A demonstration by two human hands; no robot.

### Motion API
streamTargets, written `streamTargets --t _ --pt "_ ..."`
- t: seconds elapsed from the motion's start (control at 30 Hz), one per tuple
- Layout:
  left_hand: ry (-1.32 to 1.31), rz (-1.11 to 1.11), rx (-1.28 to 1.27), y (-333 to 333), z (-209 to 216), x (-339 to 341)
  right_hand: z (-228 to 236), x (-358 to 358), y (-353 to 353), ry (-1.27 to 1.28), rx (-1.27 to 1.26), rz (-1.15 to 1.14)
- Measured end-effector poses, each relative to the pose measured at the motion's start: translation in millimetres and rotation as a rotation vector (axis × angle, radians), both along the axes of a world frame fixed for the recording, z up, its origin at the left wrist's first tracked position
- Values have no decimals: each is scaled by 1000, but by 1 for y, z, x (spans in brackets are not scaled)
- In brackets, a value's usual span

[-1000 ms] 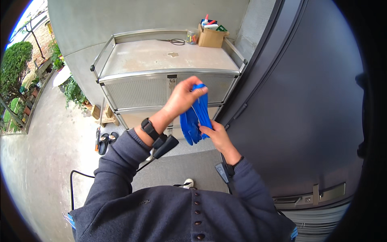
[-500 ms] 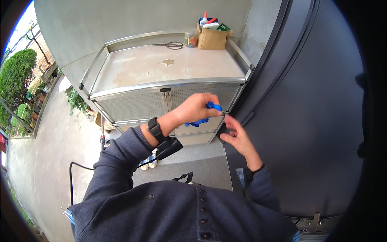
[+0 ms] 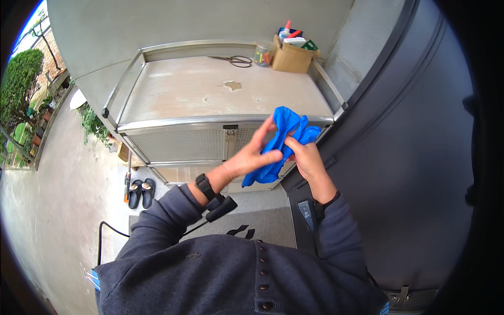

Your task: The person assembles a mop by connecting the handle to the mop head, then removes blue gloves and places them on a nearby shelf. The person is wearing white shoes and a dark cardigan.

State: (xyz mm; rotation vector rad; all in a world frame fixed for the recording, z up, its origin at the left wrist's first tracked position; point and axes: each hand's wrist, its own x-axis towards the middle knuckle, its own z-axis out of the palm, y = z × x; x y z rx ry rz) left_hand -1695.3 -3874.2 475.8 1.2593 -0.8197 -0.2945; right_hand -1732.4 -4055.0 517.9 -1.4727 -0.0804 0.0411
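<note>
A crumpled, thin blue plastic-like piece (image 3: pixel 287 122) hangs loosely spread between my hands, in front of the metal cabinet. Whether it is a bag or a glove I cannot tell. My left hand (image 3: pixel 251 155) has it between thumb and fingers: the thumb lies across the near side, the fingers reach up along its left edge. From the right, my right hand (image 3: pixel 308 160) pinches the folds, thumb on top and the other fingers mostly hidden. A black strap with a small device sits on my left wrist.
Scissors (image 3: pixel 239 61), a clear tub (image 3: pixel 263 54) of colourful pieces and a cardboard box (image 3: pixel 292 58) of supplies stand along the back of the cabinet top (image 3: pixel 184 86). A dark door (image 3: pixel 399 157) rises close on the right. Black sandals (image 3: pixel 142 193) lie on the floor at left.
The blue piece was a small bundle in my left hand; now it is opened out wider. My right hand, empty before, has taken hold of it. The view has shifted slightly.
</note>
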Motion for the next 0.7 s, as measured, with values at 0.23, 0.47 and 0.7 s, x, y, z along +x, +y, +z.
streamTargets --t 0.23,0.47,0.7 --pt "721 72 -77 22 -5 16 29 40 13 41 -387 83" --pt "328 459 106 101 41 96 65 -54 -37 12 -402 -280" --pt "-423 550 1679 131 96 204 163 -231 -52 -649 -588 -703"
